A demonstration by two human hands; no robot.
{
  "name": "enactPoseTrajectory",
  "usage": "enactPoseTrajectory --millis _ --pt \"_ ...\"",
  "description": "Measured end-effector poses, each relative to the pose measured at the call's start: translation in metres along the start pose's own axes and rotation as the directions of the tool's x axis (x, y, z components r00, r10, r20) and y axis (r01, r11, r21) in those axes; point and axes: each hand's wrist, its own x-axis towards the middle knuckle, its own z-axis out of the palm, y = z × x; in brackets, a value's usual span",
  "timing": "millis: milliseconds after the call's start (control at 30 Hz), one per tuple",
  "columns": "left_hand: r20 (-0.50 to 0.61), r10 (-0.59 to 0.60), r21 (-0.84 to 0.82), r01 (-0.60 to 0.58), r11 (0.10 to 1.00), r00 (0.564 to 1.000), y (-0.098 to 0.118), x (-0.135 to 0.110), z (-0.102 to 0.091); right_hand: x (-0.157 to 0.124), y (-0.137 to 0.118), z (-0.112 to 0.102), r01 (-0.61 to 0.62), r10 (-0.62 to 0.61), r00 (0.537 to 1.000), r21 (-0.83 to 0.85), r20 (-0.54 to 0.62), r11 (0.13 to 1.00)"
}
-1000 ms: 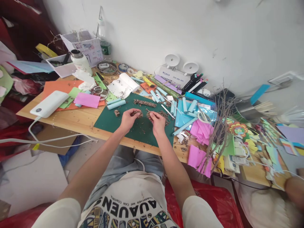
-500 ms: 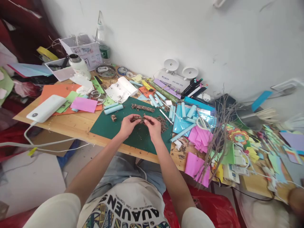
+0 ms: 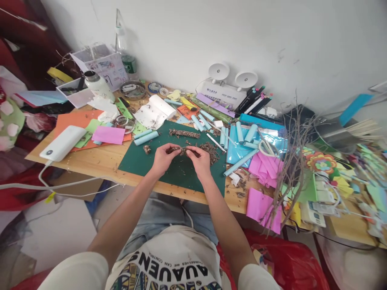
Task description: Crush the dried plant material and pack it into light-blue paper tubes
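My left hand [image 3: 163,158] and my right hand [image 3: 200,160] are held close together over the dark green cutting mat [image 3: 142,155]. Between their fingertips both pinch one brown, crumbly bark-covered stick [image 3: 180,150]. A second bark-covered stick [image 3: 184,133] lies on the mat just beyond the hands. A heap of loose bark bits [image 3: 210,149] sits to the right of my right hand. A small bark lump [image 3: 147,149] lies to the left of my left hand.
Light blue paper rolls [image 3: 146,137] lie around the mat. Pink paper sheets [image 3: 260,203] and a bundle of dry twigs [image 3: 287,161] are on the right. A white power bank [image 3: 62,143] with a cable, orange paper [image 3: 71,119], a bottle [image 3: 97,85] and boxes stand on the left.
My hands were apart, each on its own bark piece; they have come together and now both hold one bark-covered stick. The camera view has shifted slightly.
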Motion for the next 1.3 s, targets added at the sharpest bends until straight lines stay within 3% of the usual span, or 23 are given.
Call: enactPoseTrajectory --millis 100,300,400,533,633,733,833,933,1133,1300 --pt "0.045 -0.018 -0.038 0.020 0.999 0.999 0.001 -0.002 0.005 -0.002 -0.002 0.004 0.010 -0.010 0.999 -0.015 0.034 1.000" --pt "0.001 -0.044 -0.094 0.044 0.995 0.999 0.002 -0.006 0.010 0.004 -0.001 -0.002 -0.009 0.005 0.992 -0.036 -0.122 0.999" --pt "0.008 -0.070 -0.128 0.071 0.989 0.997 0.001 -0.007 0.008 0.003 -0.003 -0.004 0.015 -0.017 0.999 -0.042 -0.047 0.999" --pt "0.076 0.008 0.018 -0.009 1.000 0.997 -0.001 -0.006 0.007 0.003 -0.006 0.002 0.078 -0.074 0.996 -0.078 0.046 0.994" --pt "0.116 0.037 0.070 -0.046 0.996 0.993 -0.002 -0.001 0.003 0.008 -0.006 0.002 0.050 -0.053 0.998 -0.076 -0.032 0.996" --pt "0.079 0.033 0.131 -0.043 0.990 0.996 0.004 0.004 -0.004 0.011 -0.008 -0.001 0.013 -0.017 0.996 -0.051 -0.084 0.999" --pt "0.109 0.038 0.233 -0.062 0.970 0.993 0.013 0.008 -0.010 0.008 -0.013 0.000 0.052 -0.052 0.999 -0.087 0.007 0.995" --pt "0.194 0.047 0.227 -0.091 0.970 0.980 0.017 0.011 -0.011 0.005 -0.017 0.005 0.125 -0.114 0.991 -0.175 0.074 0.977" --pt "0.154 0.012 0.275 -0.054 0.960 0.988 0.010 0.012 -0.015 0.013 -0.011 0.005 0.002 -0.014 0.995 -0.121 -0.098 0.993" --pt "0.166 0.019 0.306 -0.070 0.949 0.986 0.015 0.010 -0.011 0.008 -0.007 0.009 0.058 -0.054 0.998 -0.088 0.045 0.994"
